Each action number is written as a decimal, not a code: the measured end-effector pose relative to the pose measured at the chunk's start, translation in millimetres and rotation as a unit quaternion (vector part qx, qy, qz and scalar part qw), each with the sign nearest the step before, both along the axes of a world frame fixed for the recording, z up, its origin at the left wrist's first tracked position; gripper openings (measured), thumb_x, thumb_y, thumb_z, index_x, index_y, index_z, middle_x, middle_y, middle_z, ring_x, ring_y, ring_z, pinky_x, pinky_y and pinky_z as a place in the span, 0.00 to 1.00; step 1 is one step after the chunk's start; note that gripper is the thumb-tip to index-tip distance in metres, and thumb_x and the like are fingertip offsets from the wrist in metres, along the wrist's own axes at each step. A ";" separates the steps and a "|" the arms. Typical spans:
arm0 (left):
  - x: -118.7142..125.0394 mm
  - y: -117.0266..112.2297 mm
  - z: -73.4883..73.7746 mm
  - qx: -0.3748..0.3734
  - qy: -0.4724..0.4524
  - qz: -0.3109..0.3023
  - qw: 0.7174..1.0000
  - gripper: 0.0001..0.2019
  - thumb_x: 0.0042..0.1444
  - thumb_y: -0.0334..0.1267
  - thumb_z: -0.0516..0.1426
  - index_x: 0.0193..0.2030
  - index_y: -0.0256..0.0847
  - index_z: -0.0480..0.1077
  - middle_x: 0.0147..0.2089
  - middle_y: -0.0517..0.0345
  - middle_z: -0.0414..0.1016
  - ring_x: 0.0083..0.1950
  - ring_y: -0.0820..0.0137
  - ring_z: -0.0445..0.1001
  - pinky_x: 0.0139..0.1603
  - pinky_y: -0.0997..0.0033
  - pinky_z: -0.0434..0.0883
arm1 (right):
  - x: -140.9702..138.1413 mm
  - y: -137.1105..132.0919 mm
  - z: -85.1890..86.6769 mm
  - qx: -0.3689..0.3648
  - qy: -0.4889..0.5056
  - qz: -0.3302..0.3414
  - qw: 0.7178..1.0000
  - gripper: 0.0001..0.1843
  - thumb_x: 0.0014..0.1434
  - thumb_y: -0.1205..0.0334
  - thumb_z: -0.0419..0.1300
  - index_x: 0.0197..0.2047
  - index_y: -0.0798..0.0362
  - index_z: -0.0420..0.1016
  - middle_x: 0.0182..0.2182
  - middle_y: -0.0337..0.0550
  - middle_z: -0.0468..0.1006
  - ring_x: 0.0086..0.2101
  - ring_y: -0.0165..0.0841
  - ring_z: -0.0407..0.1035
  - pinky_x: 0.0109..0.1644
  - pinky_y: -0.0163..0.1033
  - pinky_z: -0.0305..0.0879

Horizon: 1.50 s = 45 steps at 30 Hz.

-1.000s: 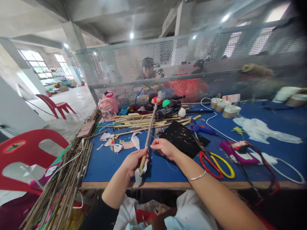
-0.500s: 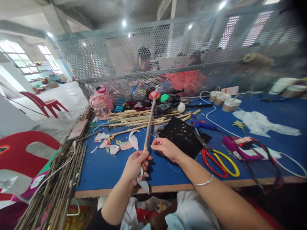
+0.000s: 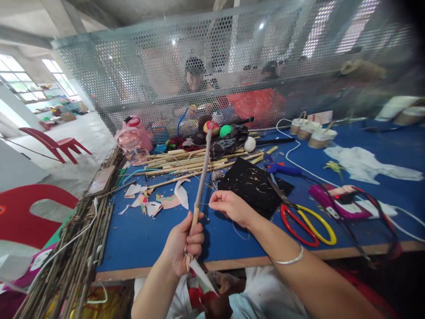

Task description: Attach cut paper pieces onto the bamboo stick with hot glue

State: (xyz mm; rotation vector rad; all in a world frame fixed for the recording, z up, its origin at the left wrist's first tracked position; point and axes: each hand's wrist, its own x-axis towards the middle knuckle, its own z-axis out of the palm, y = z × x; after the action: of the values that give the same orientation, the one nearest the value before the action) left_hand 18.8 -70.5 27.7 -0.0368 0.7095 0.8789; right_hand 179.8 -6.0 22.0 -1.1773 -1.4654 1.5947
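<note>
The left hand (image 3: 184,241) grip wraps the ball-tipped stick (image 3: 201,184) over the near worktop (image 3: 146,235) edge. The right hand (image 3: 229,206) grip pinches a thin thread (image 3: 241,236) beside it.

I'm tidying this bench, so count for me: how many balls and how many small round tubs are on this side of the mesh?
Balls: 3 (green ball, white ball, striped ball atop the stick in the left hand)
Small round tubs: 3
Total: 6
</note>
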 end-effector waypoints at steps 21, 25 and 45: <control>6.1 -1.3 -7.0 0.030 0.118 -0.014 0.993 0.09 0.58 0.42 0.53 0.35 0.38 0.62 0.20 0.70 0.54 0.12 0.87 0.46 0.10 0.87 0.41 | -5.1 -0.7 -5.5 -0.026 -0.029 0.050 0.998 0.08 0.42 0.63 0.61 0.21 0.55 0.65 0.11 0.29 0.57 0.15 0.20 0.46 0.19 0.31 0.39; 9.8 0.7 -10.0 0.052 0.145 -0.009 0.988 0.09 0.55 0.40 0.57 0.33 0.37 0.61 0.21 0.69 0.58 0.11 0.88 0.48 0.09 0.88 0.43 | -4.0 0.6 -6.1 -0.061 -0.022 0.044 0.997 0.08 0.41 0.64 0.61 0.20 0.55 0.64 0.11 0.28 0.57 0.14 0.19 0.45 0.18 0.31 0.38; 4.1 -5.4 -2.9 0.067 0.145 -0.022 0.987 0.05 0.57 0.34 0.54 0.33 0.35 0.63 0.24 0.63 0.65 0.13 0.87 0.54 0.10 0.90 0.49 | 2.2 -1.7 -4.9 -0.124 0.062 0.066 0.988 0.12 0.43 0.59 0.63 0.24 0.54 0.62 0.09 0.25 0.54 0.11 0.18 0.41 0.14 0.29 0.33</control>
State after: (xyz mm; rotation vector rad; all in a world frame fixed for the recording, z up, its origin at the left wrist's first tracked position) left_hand 22.9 -75.9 24.8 0.2307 0.9180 0.8968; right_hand 182.0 -7.8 17.1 -1.1093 -1.3169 1.9507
